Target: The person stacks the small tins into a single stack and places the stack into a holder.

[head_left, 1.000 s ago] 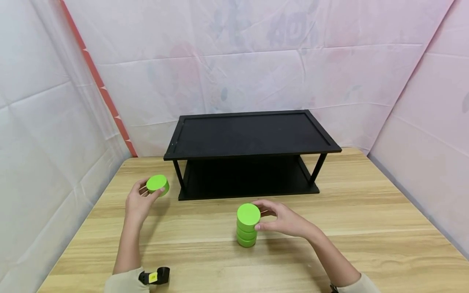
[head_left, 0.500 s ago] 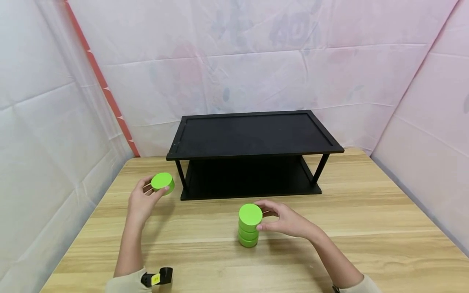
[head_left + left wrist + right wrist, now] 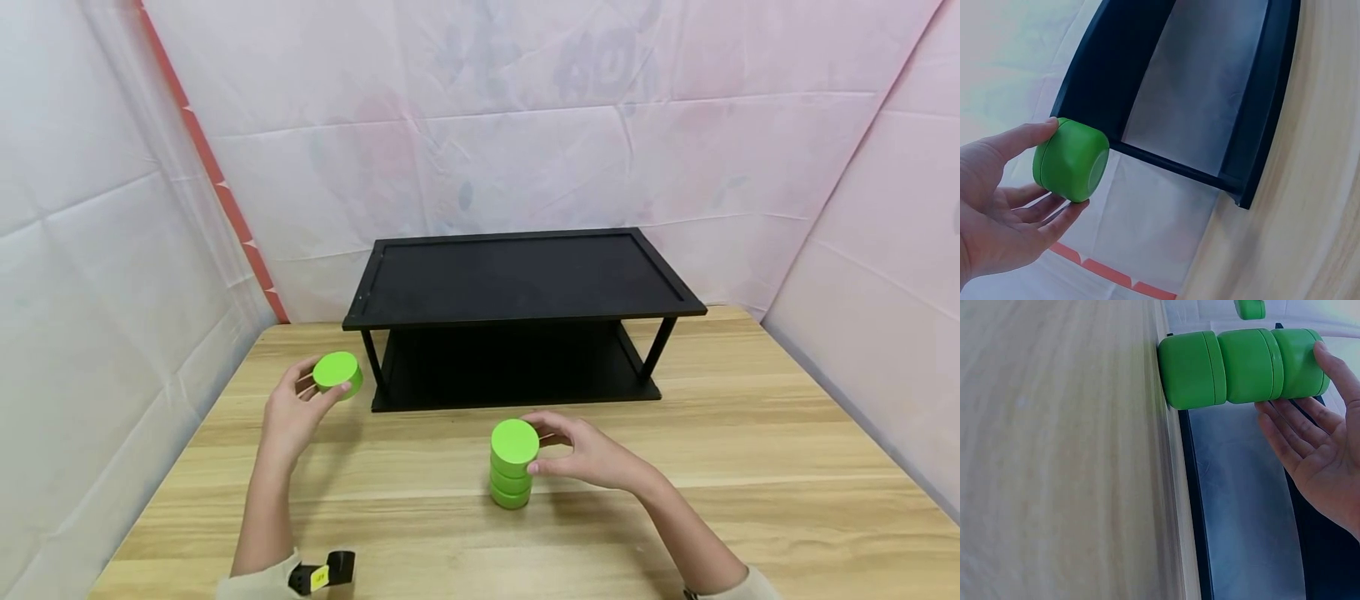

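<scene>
In the head view my left hand [image 3: 291, 419] holds a small round green lidded tin [image 3: 337, 372] in the air, close to the left front post of the black rack [image 3: 517, 279]. The left wrist view shows the thumb on the lid edge and the fingers under the rounded body of this green tin [image 3: 1072, 159]. Several centimetres in front of the rack stands an upright stack of three matching tins. My right hand [image 3: 588, 454] grips the top tin [image 3: 1300, 362] between thumb and fingers. Below it are the middle tin [image 3: 1247, 365] and the bottom tin [image 3: 1188, 372].
The two-level rack has a flat upper board and a lower shelf [image 3: 510, 396], joined by thin posts. It stands at the back of a wooden table [image 3: 420, 533]. White cloth walls [image 3: 525, 167] enclose the back and both sides. A black wrist strap [image 3: 322, 573] circles the left sleeve.
My left hand has drifted slightly right with its tin, nearer the rack. My right hand keeps its grip on the top of the stack. The head view has shifted a little.
</scene>
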Tool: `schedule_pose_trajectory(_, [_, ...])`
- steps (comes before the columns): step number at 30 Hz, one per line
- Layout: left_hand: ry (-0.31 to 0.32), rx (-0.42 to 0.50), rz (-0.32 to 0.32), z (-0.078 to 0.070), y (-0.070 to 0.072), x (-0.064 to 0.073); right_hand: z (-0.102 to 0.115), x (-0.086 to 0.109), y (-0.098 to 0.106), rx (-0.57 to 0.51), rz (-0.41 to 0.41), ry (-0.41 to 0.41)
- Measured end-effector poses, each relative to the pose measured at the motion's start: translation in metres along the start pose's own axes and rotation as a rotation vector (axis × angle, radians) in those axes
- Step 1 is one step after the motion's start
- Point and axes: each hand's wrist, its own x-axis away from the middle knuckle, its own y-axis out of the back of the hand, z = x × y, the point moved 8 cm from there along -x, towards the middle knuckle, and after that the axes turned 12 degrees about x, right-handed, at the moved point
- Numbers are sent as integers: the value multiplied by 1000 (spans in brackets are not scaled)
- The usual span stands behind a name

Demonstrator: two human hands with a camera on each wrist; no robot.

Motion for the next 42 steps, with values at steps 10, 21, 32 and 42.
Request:
schedule_pose_trajectory(10, [-33, 11, 51, -15, -8, 8, 1, 0, 1, 7, -4, 6])
schedule_pose_trajectory(21, [-45, 16, 106, -20, -27, 10, 1, 0, 1, 12, -6, 8])
schedule_pose_trajectory(32, [-70, 12, 112, -26, -35, 13, 2, -1, 1, 6, 0, 9])
schedule_pose_trajectory(42, [-107, 21, 152, -36, -49, 19, 1, 0, 2, 7, -9, 7])
